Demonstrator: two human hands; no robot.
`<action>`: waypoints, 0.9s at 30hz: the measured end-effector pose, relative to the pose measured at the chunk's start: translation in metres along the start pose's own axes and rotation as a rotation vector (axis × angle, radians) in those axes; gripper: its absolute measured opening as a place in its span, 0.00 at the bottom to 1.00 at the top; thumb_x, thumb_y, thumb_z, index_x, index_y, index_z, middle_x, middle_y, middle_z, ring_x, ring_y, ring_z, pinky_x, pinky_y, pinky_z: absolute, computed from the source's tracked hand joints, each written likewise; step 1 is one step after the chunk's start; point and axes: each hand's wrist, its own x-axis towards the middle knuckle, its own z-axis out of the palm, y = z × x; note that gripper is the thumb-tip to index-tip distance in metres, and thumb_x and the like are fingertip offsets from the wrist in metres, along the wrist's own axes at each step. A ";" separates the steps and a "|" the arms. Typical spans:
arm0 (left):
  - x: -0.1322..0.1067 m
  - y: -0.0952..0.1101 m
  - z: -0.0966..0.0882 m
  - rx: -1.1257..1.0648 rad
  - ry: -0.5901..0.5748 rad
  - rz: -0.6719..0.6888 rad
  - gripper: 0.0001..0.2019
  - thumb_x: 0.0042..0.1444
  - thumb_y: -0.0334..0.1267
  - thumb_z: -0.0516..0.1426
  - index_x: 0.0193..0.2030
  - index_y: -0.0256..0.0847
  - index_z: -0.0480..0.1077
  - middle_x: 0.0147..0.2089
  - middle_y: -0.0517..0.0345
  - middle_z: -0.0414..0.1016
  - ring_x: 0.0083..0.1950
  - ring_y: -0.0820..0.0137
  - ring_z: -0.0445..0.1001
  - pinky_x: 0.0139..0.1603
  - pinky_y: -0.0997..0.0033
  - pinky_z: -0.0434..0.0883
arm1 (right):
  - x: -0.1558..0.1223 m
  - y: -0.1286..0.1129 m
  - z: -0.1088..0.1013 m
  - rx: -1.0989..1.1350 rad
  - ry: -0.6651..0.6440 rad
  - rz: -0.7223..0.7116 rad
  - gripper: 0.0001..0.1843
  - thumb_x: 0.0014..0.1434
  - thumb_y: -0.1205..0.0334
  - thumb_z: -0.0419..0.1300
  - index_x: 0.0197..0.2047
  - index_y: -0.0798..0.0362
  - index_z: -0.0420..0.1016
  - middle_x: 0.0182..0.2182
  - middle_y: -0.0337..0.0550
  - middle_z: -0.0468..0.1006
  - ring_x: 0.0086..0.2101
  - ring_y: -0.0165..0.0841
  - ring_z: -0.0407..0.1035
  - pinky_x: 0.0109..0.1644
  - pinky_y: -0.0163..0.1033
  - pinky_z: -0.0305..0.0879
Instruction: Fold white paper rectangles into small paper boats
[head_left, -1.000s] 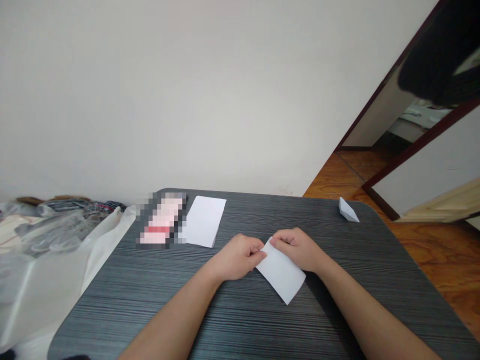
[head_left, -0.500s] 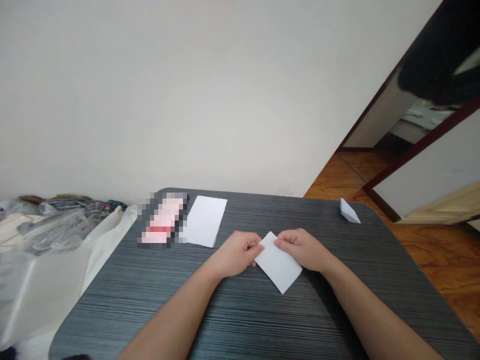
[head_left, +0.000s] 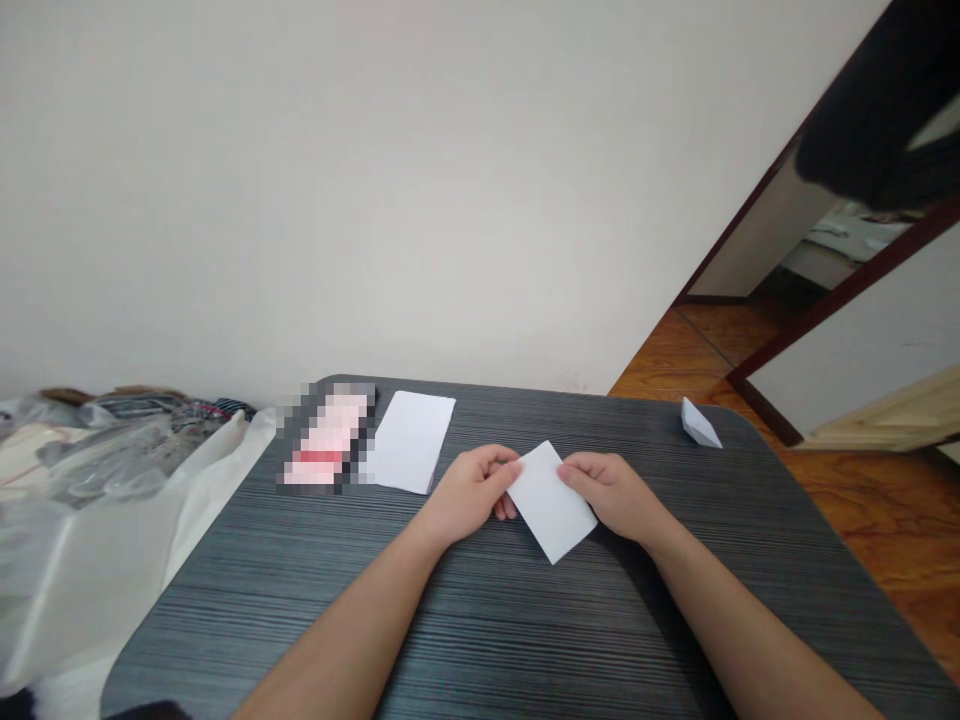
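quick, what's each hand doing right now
Left hand: closed, holding the white paper by its left edge.
Right hand: closed, holding the same paper by its right edge.

Tabletop paper (head_left: 411, 440) left of held paper (head_left: 553, 508)

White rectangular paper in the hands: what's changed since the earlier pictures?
The white rectangular paper has moved forward, toward the pale wall, along with the left hand; the right hand now grips farther from the paper's far corner. Both keep hold. The flat white paper at left and small folded white paper stayed put.
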 end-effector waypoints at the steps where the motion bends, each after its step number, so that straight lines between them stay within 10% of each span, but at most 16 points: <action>1: 0.000 0.000 0.000 -0.022 0.001 -0.002 0.17 0.58 0.47 0.50 0.44 0.34 0.66 0.22 0.58 0.70 0.21 0.74 0.68 0.22 0.76 0.65 | 0.001 0.001 0.001 0.023 0.036 0.002 0.19 0.60 0.51 0.50 0.29 0.56 0.72 0.22 0.40 0.71 0.23 0.29 0.62 0.24 0.32 0.56; 9: -0.001 -0.005 0.001 0.098 -0.044 -0.012 0.16 0.58 0.46 0.50 0.28 0.35 0.66 0.21 0.57 0.71 0.21 0.76 0.68 0.21 0.78 0.62 | 0.004 0.005 0.004 0.045 0.153 -0.011 0.19 0.60 0.51 0.51 0.32 0.56 0.74 0.24 0.40 0.73 0.25 0.30 0.63 0.27 0.33 0.58; 27: 0.005 -0.011 0.002 0.058 0.145 0.035 0.13 0.56 0.45 0.52 0.28 0.36 0.65 0.20 0.61 0.69 0.20 0.75 0.66 0.21 0.77 0.63 | 0.003 0.008 0.005 0.083 0.023 -0.013 0.18 0.60 0.51 0.52 0.31 0.56 0.74 0.24 0.40 0.75 0.26 0.31 0.67 0.30 0.34 0.60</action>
